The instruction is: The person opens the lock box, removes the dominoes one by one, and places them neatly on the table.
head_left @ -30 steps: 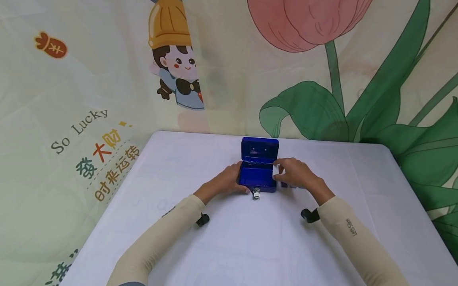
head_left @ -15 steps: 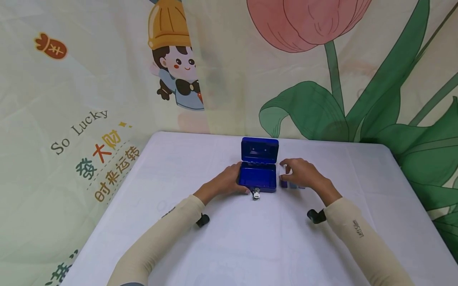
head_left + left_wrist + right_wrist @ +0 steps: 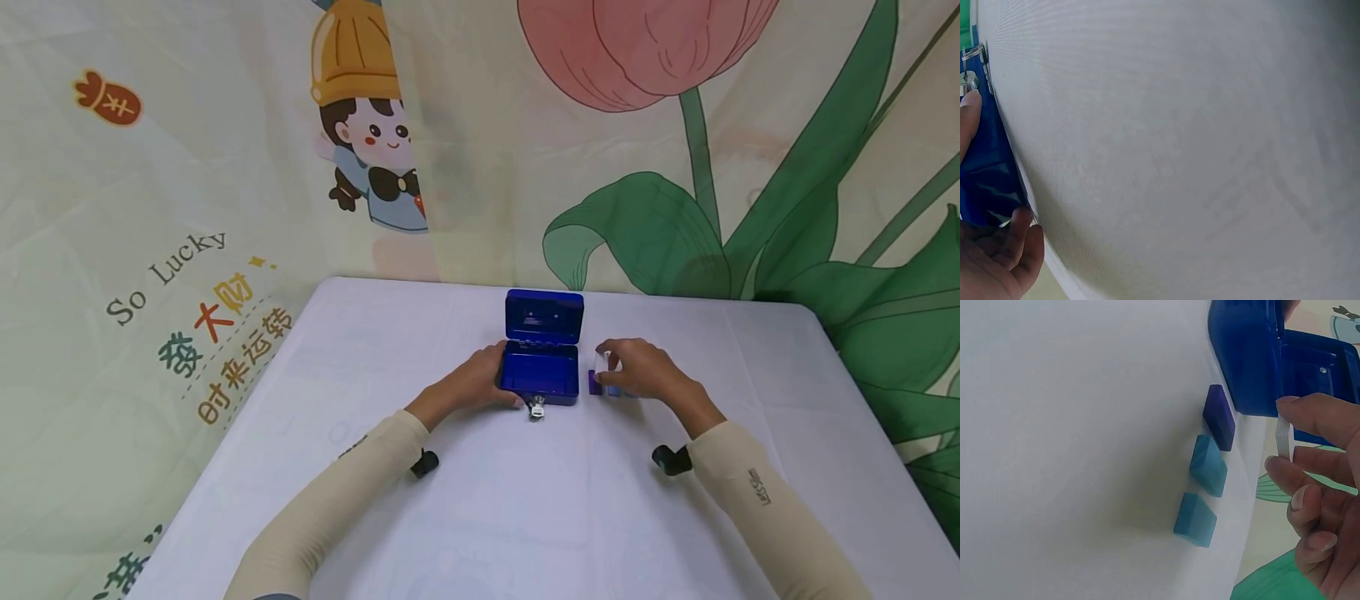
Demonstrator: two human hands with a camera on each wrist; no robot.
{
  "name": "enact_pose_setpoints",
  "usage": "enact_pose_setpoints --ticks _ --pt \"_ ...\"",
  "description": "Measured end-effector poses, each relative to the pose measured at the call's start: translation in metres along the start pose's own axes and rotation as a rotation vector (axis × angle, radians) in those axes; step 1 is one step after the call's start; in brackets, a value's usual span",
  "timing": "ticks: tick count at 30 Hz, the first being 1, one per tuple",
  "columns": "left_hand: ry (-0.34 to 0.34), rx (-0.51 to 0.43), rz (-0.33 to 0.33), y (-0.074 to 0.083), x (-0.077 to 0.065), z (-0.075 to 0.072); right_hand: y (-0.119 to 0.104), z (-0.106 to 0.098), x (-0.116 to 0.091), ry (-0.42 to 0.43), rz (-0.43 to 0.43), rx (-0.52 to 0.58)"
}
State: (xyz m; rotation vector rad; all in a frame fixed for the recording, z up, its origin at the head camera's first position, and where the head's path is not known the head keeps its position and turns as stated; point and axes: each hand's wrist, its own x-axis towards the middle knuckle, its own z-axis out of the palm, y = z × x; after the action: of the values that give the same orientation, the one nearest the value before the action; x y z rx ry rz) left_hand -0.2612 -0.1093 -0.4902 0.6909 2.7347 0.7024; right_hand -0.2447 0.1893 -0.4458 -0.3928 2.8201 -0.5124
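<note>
A blue metal cash box [image 3: 540,375] stands on the table with its lid raised and nothing visible inside. My left hand [image 3: 480,379] holds the left side of the box, its thumb at the front by the lock and keys [image 3: 536,407]. To the right of the box, my right hand [image 3: 645,369] pinches a small white block [image 3: 1284,439] between thumb and fingertips, raised off the table. Below that hand, a purple block [image 3: 1219,419] and two teal blocks [image 3: 1208,465] stand in a row on the cloth. Part of the row is hidden by the hand in the head view.
A white cloth covers the table [image 3: 487,517]. Its far edge meets a printed backdrop [image 3: 480,150] with a tulip and a cartoon figure. The raised lid [image 3: 544,316] stands at the back of the box.
My right hand has moved away from the box's right edge, to the right, with the white block still pinched. The purple block now shows more. My left hand and the box stay put.
</note>
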Motion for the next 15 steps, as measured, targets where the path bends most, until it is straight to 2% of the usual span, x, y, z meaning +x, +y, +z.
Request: enact_pose_setpoints --ticks 15 --pt "0.004 -0.003 0.012 -0.001 0.0 0.0 0.019 0.006 -0.009 0.0 0.028 -0.006"
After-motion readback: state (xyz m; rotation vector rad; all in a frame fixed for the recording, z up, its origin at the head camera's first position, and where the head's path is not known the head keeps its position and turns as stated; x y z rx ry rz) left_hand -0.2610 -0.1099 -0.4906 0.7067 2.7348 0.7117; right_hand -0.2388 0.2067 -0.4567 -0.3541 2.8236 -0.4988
